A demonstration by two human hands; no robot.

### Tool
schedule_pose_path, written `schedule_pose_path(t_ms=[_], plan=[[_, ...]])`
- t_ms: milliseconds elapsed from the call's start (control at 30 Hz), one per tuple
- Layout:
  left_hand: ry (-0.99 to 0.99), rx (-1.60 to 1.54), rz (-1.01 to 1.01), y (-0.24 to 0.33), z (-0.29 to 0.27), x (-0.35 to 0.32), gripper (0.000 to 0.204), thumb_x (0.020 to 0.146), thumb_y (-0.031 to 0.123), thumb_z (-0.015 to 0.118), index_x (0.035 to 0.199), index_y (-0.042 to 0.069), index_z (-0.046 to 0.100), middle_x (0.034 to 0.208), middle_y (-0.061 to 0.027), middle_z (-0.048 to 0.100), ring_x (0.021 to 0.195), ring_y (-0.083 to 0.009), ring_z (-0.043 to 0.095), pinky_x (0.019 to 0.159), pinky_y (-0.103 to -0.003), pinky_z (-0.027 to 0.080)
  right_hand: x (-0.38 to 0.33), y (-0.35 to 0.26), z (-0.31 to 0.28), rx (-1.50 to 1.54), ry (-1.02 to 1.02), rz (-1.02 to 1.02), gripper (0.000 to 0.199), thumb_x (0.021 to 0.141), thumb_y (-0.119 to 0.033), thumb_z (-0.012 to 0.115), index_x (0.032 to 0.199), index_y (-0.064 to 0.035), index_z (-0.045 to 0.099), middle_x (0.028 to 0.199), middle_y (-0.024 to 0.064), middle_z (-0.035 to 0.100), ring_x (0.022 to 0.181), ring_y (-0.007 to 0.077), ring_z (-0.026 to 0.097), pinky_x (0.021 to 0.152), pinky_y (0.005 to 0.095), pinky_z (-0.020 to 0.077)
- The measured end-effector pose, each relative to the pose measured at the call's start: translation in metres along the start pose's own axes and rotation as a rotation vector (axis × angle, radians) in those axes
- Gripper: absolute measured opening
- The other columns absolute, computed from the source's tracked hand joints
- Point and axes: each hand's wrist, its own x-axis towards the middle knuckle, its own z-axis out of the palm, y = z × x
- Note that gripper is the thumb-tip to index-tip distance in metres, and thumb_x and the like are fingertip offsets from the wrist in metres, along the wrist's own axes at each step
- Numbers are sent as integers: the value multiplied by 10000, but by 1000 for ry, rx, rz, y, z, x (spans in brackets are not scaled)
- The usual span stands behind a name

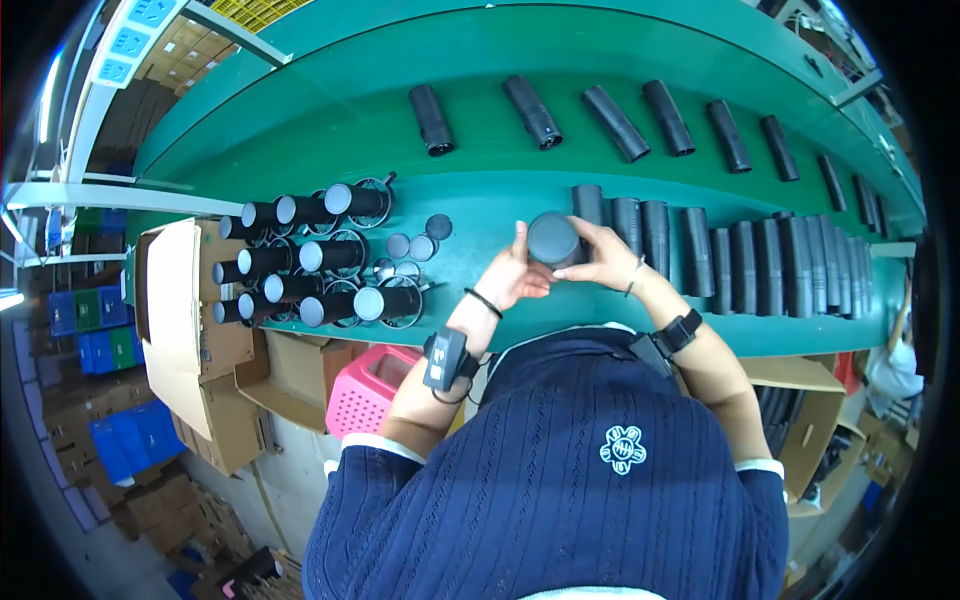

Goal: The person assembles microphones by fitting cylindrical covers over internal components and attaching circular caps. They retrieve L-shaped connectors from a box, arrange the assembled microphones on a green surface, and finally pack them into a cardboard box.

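Observation:
A black cylinder [574,262] with a dark grey round cap [553,239] is between my hands, its capped end facing up toward me. My right hand [607,258] wraps round its right side, thumb below and fingers behind. On the other side my left hand [512,275] holds it too, with the thumb raised along the cap's edge and the fingers curled beneath. Loose round caps [398,246] lie on the green table [480,205] to the left of my hands. Close on the right, several black cylinders [655,235] stretch away in a row.
Capped black cylinders [383,302] with ring-shaped parts stand grouped at the left. More black tubes [432,120] lie spaced along a green belt [340,110] at the back. Below the table's front edge are a pink basket [350,398] and cardboard boxes [185,300].

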Motion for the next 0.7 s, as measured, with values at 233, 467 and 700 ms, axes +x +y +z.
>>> schedule_pose_path(t_ms=[233,467,700], plan=[[111,379,972,12,67,-46,679,817,324,697,1333,42,358,1189,-115,497,1177,-226,451,1012,-321,331,-5,-9,-2,31,-75,69,692,697,-196,769,1284,-13,451,1151,164,591,1101,240,557,948,352,430],[168,811,1137,9,55,-37,698,724,136,747,1294,70,350,1243,-134,463,1167,-257,478,996,-372,371,-19,-60,-24,279,32,75,712,702,-92,740,1339,-73,425,1076,42,456,977,135,485,813,262,442],[162,892,1199,10,67,-33,703,716,137,748,1289,56,349,1236,-154,461,1165,-289,484,965,-382,404,-9,-44,-13,173,245,64,268,770,-105,717,1036,-77,701,769,-22,502,747,58,468,630,195,370]])
